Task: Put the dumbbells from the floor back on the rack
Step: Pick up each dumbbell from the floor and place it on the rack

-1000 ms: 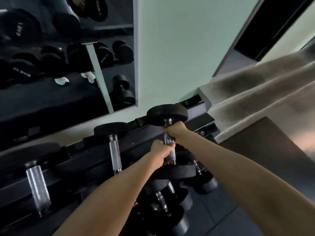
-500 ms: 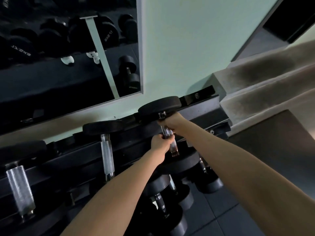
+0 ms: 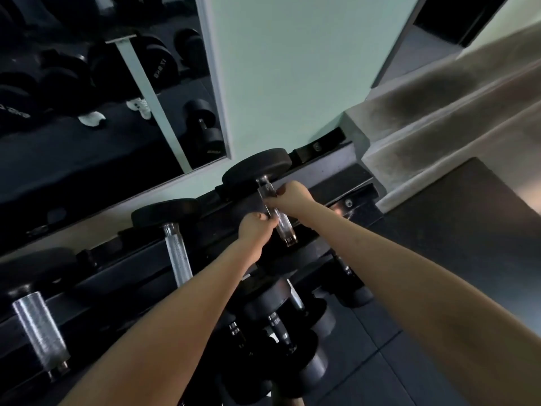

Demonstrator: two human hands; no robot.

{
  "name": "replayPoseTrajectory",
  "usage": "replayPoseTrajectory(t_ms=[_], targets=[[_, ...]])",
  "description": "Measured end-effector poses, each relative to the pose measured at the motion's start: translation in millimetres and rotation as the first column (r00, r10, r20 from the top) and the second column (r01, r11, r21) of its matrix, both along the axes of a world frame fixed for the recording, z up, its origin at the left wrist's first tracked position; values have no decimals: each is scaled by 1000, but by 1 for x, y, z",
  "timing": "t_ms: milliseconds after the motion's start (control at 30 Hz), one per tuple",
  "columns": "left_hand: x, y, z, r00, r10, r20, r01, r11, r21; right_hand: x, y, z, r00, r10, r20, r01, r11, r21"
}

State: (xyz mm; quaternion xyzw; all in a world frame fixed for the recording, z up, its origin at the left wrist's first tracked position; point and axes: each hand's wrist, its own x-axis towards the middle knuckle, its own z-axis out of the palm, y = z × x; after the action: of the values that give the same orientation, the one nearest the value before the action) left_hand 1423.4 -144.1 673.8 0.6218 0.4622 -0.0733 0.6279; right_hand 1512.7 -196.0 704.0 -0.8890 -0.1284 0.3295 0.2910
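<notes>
one dumbbell (image 3: 257, 171) gripped by left hand (image 3: 255, 228), right hand (image 3: 291, 196).

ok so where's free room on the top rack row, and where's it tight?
Free: the rack rail right of the held dumbbell, up to the steps; also the floor right of the rack. Tight: the neighbour dumbbell sits close on the left, and the lower row below is packed.
</notes>
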Motion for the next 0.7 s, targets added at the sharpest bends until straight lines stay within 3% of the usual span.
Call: replayPoseTrajectory(t_ms=[167, 367, 500, 700], targets=[[-33, 2, 34, 995, -45, 89, 40, 998, 55, -35, -43, 26, 956, -259, 135, 236, 958, 161], [-114, -16, 63, 957, -223, 188, 198, 970, 145, -150, -137, 32, 771, -637, 27, 592, 730, 341], [-182, -52, 69, 903, -375, 207, 355, 926, 131, -265, -193, 21, 628, -778, -30, 736, 581, 348], [-287, -126, 59, 760, -634, 139, 627, 773, 95, -435, -264, -5, 413, -900, -142, 904, 385, 187]])
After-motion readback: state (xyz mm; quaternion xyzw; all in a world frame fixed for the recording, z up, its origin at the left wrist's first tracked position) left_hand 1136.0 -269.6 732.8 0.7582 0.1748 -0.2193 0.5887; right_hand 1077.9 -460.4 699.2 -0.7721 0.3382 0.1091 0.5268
